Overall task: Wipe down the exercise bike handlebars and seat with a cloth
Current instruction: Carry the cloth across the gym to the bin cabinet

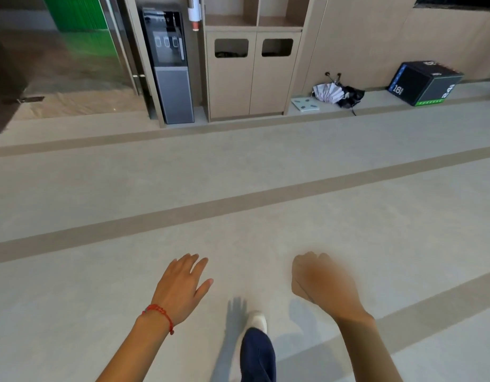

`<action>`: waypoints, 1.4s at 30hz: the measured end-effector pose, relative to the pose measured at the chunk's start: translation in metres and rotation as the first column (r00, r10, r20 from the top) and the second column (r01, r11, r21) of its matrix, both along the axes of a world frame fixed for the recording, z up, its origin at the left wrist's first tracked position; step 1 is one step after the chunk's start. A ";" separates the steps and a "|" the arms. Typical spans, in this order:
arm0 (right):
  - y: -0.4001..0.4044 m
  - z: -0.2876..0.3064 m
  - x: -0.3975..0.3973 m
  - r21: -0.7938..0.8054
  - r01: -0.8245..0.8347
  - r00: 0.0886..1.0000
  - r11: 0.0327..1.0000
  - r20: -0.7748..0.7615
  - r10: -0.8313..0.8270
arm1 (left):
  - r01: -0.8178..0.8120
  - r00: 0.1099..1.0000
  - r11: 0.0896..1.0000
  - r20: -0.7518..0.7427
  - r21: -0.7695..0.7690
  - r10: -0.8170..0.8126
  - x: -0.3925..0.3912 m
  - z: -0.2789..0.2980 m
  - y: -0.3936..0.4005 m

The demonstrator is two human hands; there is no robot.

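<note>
Nothing of the wiping looks begun: neither exercise bike nor cloth is anywhere in view. The left hand (180, 288), with a red string bracelet (159, 315), hangs empty with fingers spread above the pale grey floor (100, 205). The blurred right hand (320, 282) is curled closed, apparently empty. Everything remains.

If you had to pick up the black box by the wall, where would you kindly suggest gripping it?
Probably with both hands on opposite side faces of the box, coming from the open floor in front. It is a plain cube with no handle visible, resting flat, with its far side close to the wall.
</note>
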State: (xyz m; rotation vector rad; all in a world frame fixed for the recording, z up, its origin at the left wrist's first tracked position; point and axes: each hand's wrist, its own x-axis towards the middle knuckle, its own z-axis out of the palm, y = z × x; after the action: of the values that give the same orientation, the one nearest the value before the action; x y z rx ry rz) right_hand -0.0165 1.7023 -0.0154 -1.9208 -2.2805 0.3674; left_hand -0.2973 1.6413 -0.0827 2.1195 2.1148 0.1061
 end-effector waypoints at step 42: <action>0.950 -0.003 -0.193 -0.072 -0.127 0.992 0.989 0.009 0.128 | -0.074 0.997 0.994 -0.027 0.074 0.076 -0.196 -0.001 0.928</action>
State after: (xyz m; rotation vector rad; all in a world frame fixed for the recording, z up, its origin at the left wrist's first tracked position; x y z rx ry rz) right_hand -0.2097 2.6523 -0.0188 -1.8189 -2.4384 0.4570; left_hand -0.4928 2.5696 -0.0836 2.0940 2.2412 0.1642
